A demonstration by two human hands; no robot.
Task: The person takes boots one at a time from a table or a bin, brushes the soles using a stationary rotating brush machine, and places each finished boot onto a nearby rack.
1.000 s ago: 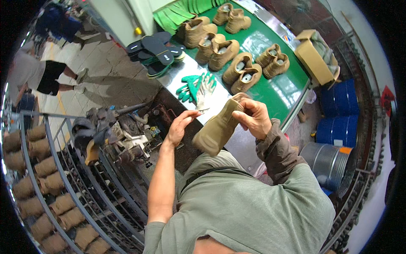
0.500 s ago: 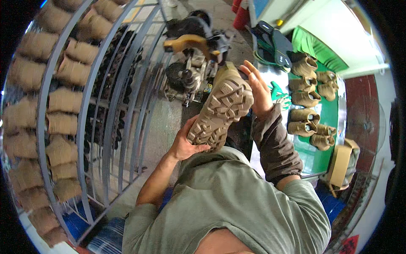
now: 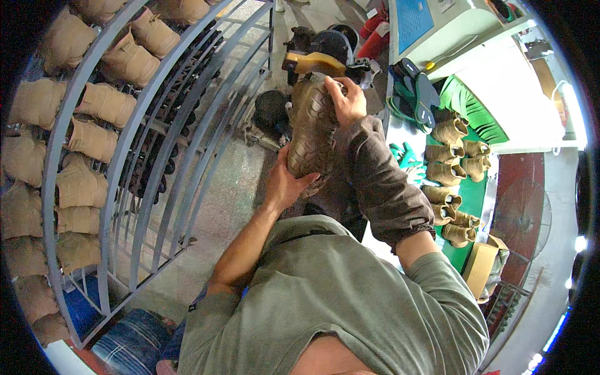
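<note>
A brown boot (image 3: pixel 311 128) is held up in front of me, its lugged sole turned partly toward me. Around its lower end my left hand (image 3: pixel 289 178) is closed, the thumb pressed over the sole's edge. My right hand (image 3: pixel 347 103) grips the boot's far end from the right, fingers bent over it. Just beyond that end is a machine with a yellow curved guard (image 3: pixel 315 63) and dark, round parts. The boot overlaps the machine in view, so I cannot tell whether they touch.
A grey metal rack (image 3: pixel 119 144) full of tan boots (image 3: pixel 81 181) stands at left. On the right, a green conveyor belt (image 3: pixel 459 257) carries several tan boots (image 3: pixel 445 172). Black insoles (image 3: pixel 420 94) and green-and-white gloves (image 3: pixel 407 156) lie near it, beside an open cardboard box (image 3: pixel 481 265).
The boot has moved away from me, toward the machine, and stands more upright, its sole turned less toward me. Both hands moved with it, still gripping. The whole view has shifted slightly.
</note>
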